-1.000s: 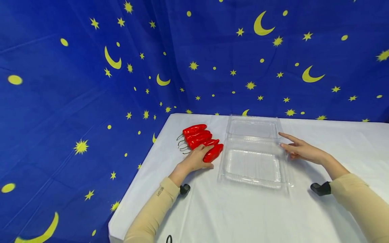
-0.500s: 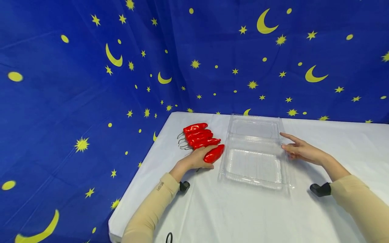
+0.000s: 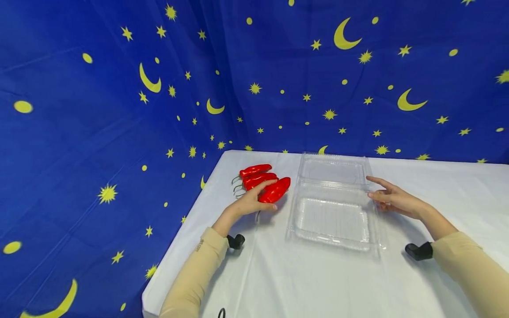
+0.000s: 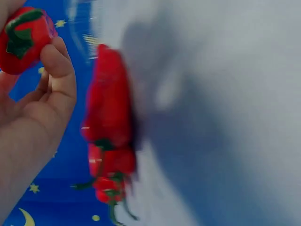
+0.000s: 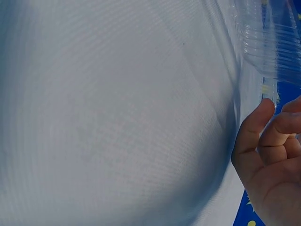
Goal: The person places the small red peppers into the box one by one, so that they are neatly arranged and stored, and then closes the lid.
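The likeliest slip is the pepper in the left hand: its skin is glossy and it is pinched from the sides between thumb and fingers, so a loose or off-centre hold could let it twist or drop. It seems to be off the table, just left of the box. Its stem sticks out on the near side and might snag. The other peppers lie close together just beyond the hand; brushing them could roll one out of line.

The clear box lies open, base near and lid far. No pepper shows in either half. Its plastic looks thin and light, so a knock at the rim could make it slide. The right hand is at its right edge, index finger extended, gripping nothing; whether it touches the box I cannot tell, so it may not steady it.
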### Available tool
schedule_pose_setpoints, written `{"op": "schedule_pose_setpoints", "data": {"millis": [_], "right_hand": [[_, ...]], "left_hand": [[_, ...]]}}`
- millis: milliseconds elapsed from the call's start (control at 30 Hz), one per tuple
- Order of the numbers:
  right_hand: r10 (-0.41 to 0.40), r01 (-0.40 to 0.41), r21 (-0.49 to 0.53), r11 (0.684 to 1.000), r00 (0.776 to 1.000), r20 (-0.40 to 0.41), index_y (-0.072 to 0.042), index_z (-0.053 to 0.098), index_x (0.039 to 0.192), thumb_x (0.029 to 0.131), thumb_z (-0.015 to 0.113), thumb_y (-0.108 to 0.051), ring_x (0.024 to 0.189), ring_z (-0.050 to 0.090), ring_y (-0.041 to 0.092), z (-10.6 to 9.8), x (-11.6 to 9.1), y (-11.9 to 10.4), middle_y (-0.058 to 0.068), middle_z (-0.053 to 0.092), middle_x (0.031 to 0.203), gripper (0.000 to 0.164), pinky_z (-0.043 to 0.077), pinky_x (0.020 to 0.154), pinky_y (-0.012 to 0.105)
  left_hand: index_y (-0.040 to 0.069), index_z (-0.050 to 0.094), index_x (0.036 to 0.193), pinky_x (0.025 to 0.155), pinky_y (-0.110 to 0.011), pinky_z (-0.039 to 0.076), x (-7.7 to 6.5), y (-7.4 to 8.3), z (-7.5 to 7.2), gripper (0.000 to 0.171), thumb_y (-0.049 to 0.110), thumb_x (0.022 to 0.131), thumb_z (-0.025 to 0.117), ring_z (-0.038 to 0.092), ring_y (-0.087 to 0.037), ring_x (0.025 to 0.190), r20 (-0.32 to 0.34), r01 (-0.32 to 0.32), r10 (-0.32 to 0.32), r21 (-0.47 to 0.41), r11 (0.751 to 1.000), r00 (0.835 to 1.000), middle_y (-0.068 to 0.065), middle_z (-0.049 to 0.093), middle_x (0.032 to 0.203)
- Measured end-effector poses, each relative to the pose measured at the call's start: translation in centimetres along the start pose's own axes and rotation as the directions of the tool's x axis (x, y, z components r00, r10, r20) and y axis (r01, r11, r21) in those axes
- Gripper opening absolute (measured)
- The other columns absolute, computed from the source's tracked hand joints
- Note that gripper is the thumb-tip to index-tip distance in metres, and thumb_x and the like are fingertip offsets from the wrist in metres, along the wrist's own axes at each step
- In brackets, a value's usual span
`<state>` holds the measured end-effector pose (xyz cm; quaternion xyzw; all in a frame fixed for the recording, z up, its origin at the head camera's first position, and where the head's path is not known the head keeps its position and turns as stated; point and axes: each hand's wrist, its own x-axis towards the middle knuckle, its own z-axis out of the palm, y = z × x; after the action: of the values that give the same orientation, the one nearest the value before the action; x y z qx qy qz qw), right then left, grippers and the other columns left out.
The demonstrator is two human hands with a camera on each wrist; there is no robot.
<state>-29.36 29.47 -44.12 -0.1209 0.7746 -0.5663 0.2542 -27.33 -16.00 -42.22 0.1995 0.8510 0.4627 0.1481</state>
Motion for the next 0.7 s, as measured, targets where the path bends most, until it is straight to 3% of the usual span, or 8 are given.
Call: {"op": "schedule_pose_setpoints", "data": {"millis": [133, 267, 433, 567, 700], "right_hand": [[-0.005, 0.005, 0.021, 1.0, 1.0, -0.004, -0.008, 0.002, 0.152, 0.098, 0.052, -0.02, 0.071, 0.046, 0.015, 0.1, 0.0, 0.1, 0.01, 0.047, 0.088, 0.074, 0.045, 0.065, 0.034], [-0.006, 0.007, 0.026, 1.0, 1.0, -0.017, -0.009, 0.003, 0.152, 0.098, 0.053, -0.02, 0.071, 0.047, 0.015, 0.1, 0.0, 0.3, 0.009, 0.048, 0.088, 0.074, 0.045, 0.066, 0.033], [0.002, -0.001, 0.031, 1.0, 1.0, -0.03, -0.009, 0.004, 0.152, 0.098, 0.053, -0.02, 0.074, 0.047, 0.016, 0.1, 0.0, 0.3, 0.01, 0.048, 0.09, 0.074, 0.046, 0.068, 0.034], [0.004, -0.003, 0.034, 0.999, 0.999, -0.034, -0.009, 0.004, 0.152, 0.097, 0.055, -0.021, 0.068, 0.045, 0.016, 0.1, 0.1, 0.2, 0.008, 0.046, 0.084, 0.076, 0.044, 0.066, 0.034], [0.008, -0.007, 0.037, 0.999, 0.999, -0.037, -0.009, 0.004, 0.152, 0.096, 0.056, -0.02, 0.066, 0.044, 0.017, 0.2, 0.2, 0.3, 0.008, 0.045, 0.08, 0.076, 0.042, 0.065, 0.035]], "left_hand": [[0.038, 0.033, 0.144, 0.094, -0.041, 0.043, 0.5, 1.5, -0.9, 0.081, 0.03, 0.078, 0.078, 0.038, -0.025, 0.124, 0.009, -0.031, 0.033, -0.135, 0.99, 0.999, -0.003, 0.033, 0.144], [0.044, 0.032, 0.143, 0.091, -0.041, 0.045, 1.6, 3.5, -1.1, 0.079, 0.026, 0.08, 0.076, 0.042, -0.025, 0.12, 0.051, -0.065, 0.077, -0.202, 0.977, 0.996, -0.004, 0.039, 0.137], [0.052, 0.03, 0.14, 0.09, -0.039, 0.044, 3.2, 6.2, -0.3, 0.076, 0.027, 0.083, 0.073, 0.044, -0.019, 0.119, 0.155, -0.103, 0.126, -0.149, 0.983, 0.98, -0.001, 0.044, 0.132], [0.052, 0.029, 0.142, 0.093, -0.036, 0.042, 4.6, 7.8, 1.3, 0.078, 0.027, 0.083, 0.074, 0.039, -0.015, 0.123, 0.285, -0.143, 0.171, -0.114, 0.983, 0.943, 0.003, 0.037, 0.139], [0.044, 0.026, 0.146, 0.095, -0.033, 0.04, 6.0, 8.8, 3.3, 0.081, 0.023, 0.084, 0.073, 0.035, -0.013, 0.125, 0.422, -0.194, 0.209, -0.079, 0.978, 0.882, 0.007, 0.028, 0.146]]}}
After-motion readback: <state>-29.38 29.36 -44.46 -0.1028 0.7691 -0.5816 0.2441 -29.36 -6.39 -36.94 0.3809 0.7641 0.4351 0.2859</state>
